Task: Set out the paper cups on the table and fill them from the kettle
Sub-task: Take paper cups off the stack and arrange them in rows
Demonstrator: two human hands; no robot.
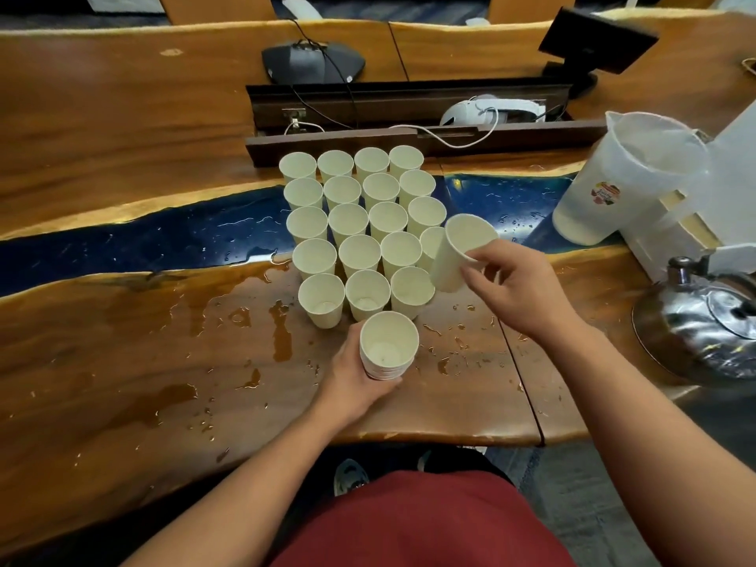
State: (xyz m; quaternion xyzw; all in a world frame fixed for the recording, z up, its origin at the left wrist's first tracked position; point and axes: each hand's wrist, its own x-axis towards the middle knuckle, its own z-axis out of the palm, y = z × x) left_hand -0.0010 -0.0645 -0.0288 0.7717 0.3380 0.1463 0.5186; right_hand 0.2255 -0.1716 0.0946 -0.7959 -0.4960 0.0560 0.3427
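Many paper cups (360, 223) stand in rows on the wet counter (122, 321). The left hand (356, 378) wraps a stack (388, 345); right-hand fingers (482, 276) pinch one cup (458, 251) (tilted, near the empty corner). The kettle (699, 321) waits untouched, far right.

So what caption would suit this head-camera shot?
Right hand adds a cup to the rows on the wet table; left hand holds the stack.
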